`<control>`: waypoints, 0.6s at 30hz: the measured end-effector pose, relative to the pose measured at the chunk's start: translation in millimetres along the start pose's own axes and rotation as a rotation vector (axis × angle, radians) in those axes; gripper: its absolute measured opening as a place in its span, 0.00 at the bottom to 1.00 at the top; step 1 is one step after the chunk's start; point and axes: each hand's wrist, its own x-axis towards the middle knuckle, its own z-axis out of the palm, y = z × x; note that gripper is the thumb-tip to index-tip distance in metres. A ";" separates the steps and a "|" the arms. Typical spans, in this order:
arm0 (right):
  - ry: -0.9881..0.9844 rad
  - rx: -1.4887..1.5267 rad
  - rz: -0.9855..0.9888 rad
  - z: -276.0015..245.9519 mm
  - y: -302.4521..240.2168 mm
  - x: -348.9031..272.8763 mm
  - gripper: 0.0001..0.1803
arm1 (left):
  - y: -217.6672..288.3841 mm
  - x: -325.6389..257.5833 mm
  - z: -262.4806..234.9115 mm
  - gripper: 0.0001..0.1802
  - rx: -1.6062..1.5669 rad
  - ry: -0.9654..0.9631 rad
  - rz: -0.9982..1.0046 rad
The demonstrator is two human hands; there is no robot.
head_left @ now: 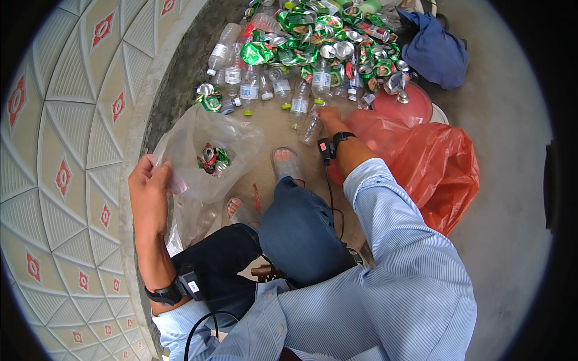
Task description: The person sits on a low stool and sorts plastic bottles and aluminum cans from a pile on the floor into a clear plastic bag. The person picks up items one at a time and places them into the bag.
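Left hand (pixel 150 179) pinched shut on the rim of a thin, crinkly translucent bag (pixel 191 133), crushed shiny cans (pixel 214 160) inside, right of that grip. Right hand (pixel 330 117) at a clear cylindrical plastic bottle (pixel 310 127); finger closure can't tell. Beyond: dented metallic green cans (pixel 301 37). Beside: glossy, wrinkled red bag (pixel 430 165).

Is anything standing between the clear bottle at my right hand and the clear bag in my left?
Nothing visible between bottle and bag but floor; your right sandal sits just off that line, nearer you.
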 end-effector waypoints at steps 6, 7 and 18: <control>-0.147 0.053 -0.251 34.0 36.8 26.5 0.18 | -1.6 -2.9 -9.2 0.10 0.025 0.055 0.033; -0.119 0.037 -0.253 37.2 41.1 23.5 0.18 | -1.1 -2.7 -9.9 0.10 0.041 0.050 0.046; -0.233 0.584 0.149 -21.5 -10.2 -115.5 0.20 | 6.0 1.9 -0.2 0.11 0.182 0.004 0.129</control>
